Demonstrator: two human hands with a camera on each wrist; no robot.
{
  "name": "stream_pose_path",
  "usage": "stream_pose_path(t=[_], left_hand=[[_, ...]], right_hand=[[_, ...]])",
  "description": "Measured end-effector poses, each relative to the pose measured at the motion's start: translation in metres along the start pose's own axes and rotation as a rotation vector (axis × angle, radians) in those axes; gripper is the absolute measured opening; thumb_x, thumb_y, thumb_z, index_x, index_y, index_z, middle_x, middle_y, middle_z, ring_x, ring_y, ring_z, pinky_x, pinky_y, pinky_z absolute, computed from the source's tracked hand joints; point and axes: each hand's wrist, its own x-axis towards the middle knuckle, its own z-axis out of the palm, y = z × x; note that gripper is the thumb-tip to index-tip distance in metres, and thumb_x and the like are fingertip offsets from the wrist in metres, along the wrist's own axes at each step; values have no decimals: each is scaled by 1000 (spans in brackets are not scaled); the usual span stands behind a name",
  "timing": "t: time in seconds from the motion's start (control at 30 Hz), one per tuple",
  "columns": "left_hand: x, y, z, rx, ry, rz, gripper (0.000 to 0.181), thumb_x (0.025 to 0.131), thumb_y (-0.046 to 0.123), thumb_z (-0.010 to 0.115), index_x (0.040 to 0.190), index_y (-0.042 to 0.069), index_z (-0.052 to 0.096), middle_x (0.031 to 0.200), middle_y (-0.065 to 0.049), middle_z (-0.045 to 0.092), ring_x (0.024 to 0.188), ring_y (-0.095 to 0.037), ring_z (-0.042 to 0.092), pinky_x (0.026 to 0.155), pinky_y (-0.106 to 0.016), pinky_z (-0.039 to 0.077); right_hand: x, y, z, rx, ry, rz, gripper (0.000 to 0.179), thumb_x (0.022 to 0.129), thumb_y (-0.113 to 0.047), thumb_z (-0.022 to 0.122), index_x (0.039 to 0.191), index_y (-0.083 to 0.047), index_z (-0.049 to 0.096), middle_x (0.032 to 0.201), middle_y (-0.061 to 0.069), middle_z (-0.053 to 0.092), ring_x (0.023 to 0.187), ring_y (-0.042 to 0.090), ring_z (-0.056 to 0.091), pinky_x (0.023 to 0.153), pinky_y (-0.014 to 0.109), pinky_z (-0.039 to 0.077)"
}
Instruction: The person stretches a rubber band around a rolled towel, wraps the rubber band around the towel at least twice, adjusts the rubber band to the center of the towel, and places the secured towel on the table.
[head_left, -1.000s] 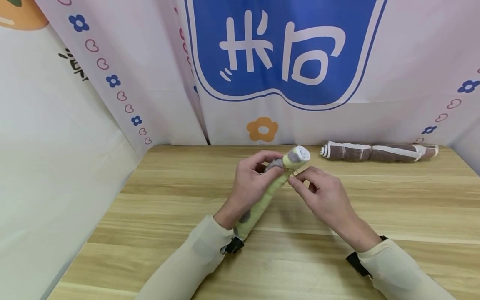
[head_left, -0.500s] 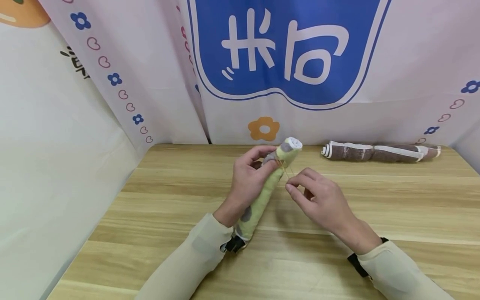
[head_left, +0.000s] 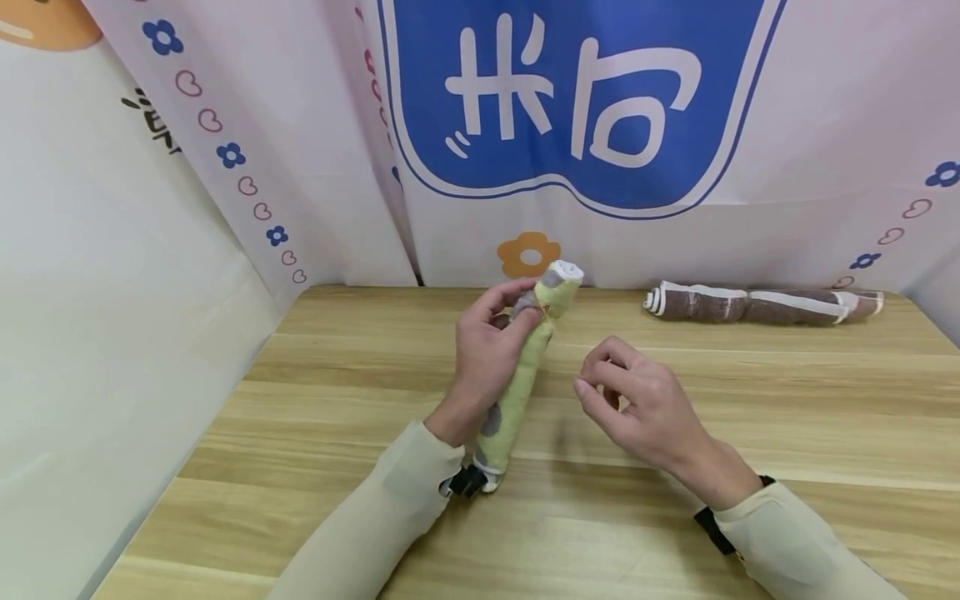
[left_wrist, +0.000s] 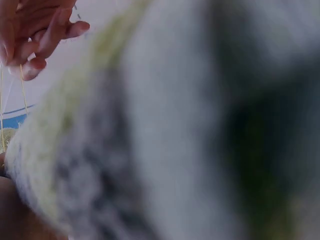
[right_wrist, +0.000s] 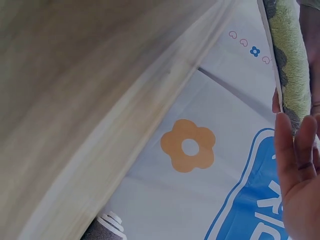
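A rolled yellow-green towel (head_left: 517, 400) with grey patches slants away from me in the head view, its white coiled end at the top. My left hand (head_left: 487, 337) grips it near that upper end, thumb across the front. Around the roll by the thumb runs a thin yellow rubber band (head_left: 546, 312), drawing in the cloth. To the right, apart from the towel, my right hand (head_left: 637, 400) has its thumb and fingers bent together. In the left wrist view, two stretched strands of the rubber band (left_wrist: 23, 92) run up to the right hand's fingertips (left_wrist: 31, 70).
A brown-and-white rolled towel (head_left: 750, 303) lies along the back right of the wooden table (head_left: 300, 433). Behind the table hangs a printed curtain (head_left: 465, 242) with a blue sign and an orange flower. Black straps (head_left: 716, 531) circle both wrists.
The towel's upper end has swung left and away with my left hand. My right hand has drawn back from the towel, widening the gap as the rubber band stretches.
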Motion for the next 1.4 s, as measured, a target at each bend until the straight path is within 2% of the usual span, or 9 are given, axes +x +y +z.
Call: stream_pose_path(t=[0.2, 0.4, 0.47, 0.53, 0.67, 0.77, 1.03, 1.2, 1.4], left_hand=[[5, -1, -3, 10, 38, -6, 31, 95, -5, 72, 125, 2, 74, 108, -11, 73, 79, -20, 69, 68, -28, 60], [12, -5, -7, 17, 87, 2, 30, 93, -9, 73, 122, -2, 74, 113, -15, 75, 91, -21, 72, 75, -28, 61], [13, -7, -8, 15, 83, -14, 30, 93, -10, 73, 122, -4, 74, 113, -16, 75, 93, -21, 72, 76, -28, 61], [14, -8, -9, 6, 57, -40, 30, 93, -9, 73, 123, -4, 73, 113, -17, 75, 93, -21, 72, 76, -28, 61], [13, -10, -10, 2, -61, -90, 29, 97, -5, 71, 126, -4, 72, 120, -15, 73, 90, -20, 72, 74, -27, 61], [13, -11, -10, 23, -106, -95, 29, 98, -2, 70, 128, -2, 72, 123, -14, 72, 89, -21, 72, 73, -27, 60], [14, -15, -12, 27, 56, -113, 29, 97, -3, 70, 126, -3, 73, 112, -14, 72, 92, -19, 71, 77, -27, 60], [16, -17, -13, 6, 107, -116, 29, 95, -4, 70, 124, -4, 74, 110, -17, 74, 90, -19, 71, 76, -25, 60], [20, -19, -16, -19, 131, -162, 28, 96, -5, 69, 124, -3, 74, 110, -16, 74, 93, -20, 70, 73, -25, 60]], right_hand=[[1, 4, 2, 136, 65, -122, 20, 89, 1, 63, 79, -16, 65, 90, 3, 61, 67, 7, 52, 54, 15, 41], [2, 8, 3, 152, 88, -191, 20, 87, 1, 60, 76, -16, 62, 88, 4, 60, 68, 10, 52, 53, 14, 40], [2, 7, 2, 140, 92, -157, 20, 87, 1, 61, 77, -16, 63, 88, 4, 61, 67, 9, 53, 54, 14, 42], [1, 6, 0, 113, 91, -84, 19, 88, 2, 62, 78, -14, 65, 89, 2, 62, 68, 8, 54, 56, 14, 46], [1, 6, -5, -16, 99, 88, 18, 93, 0, 65, 81, -13, 68, 91, -3, 66, 66, 5, 54, 60, 15, 48], [1, 6, -7, -67, 88, 136, 18, 94, -1, 67, 81, -13, 70, 93, -3, 68, 65, 5, 54, 60, 15, 47], [0, 4, 0, 84, 19, -40, 22, 89, 0, 64, 76, -17, 65, 94, 3, 64, 67, 7, 56, 52, 17, 44], [1, 5, 2, 134, 53, -127, 24, 85, 3, 60, 73, -18, 58, 92, 6, 61, 67, 9, 53, 54, 17, 45], [2, 9, 1, 98, 126, -129, 24, 80, 4, 56, 68, -16, 54, 83, 2, 59, 68, 11, 53, 55, 19, 44]])
